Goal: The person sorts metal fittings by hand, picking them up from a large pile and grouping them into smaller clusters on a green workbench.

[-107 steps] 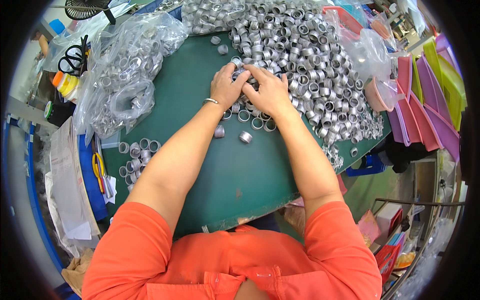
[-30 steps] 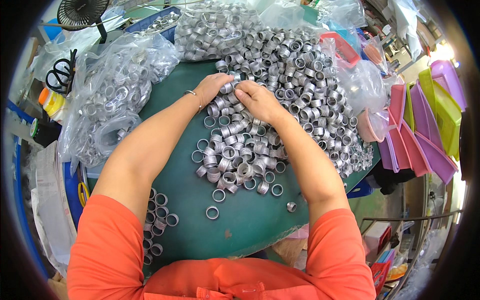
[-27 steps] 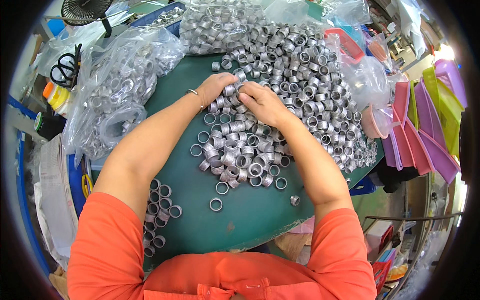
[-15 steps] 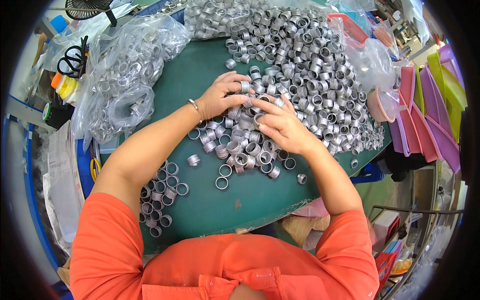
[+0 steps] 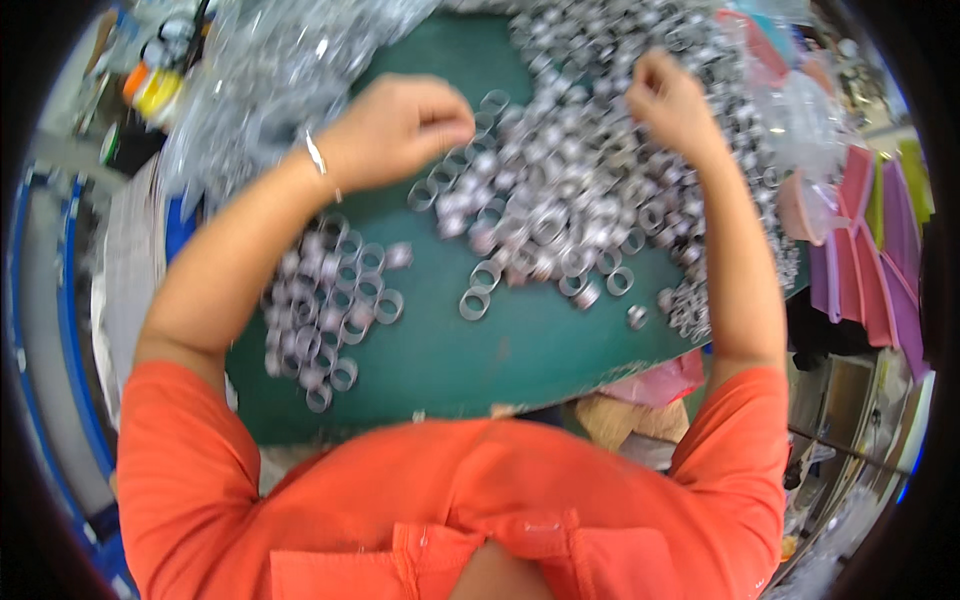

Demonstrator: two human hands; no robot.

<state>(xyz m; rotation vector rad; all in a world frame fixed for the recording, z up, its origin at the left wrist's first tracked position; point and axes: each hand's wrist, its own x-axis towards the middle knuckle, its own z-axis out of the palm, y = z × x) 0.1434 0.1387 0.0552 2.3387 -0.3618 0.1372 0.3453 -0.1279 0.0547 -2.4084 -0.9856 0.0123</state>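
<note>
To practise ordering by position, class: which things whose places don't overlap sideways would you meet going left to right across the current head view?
Yellow jar → left-hand group of metal rings → right hand → pink tub → green trays.

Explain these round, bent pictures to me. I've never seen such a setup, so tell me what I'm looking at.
There is no machine: these are a person's bare left hand and right hand, seen from a wide fisheye camera worn on the head, which bends straight edges. On the green table lies a big heap of grey rings, with a smaller group of rings near the left forearm. A clear plastic bag lies at upper left. Both hands' fingers are curled, but blur hides whether either holds a ring.
</note>
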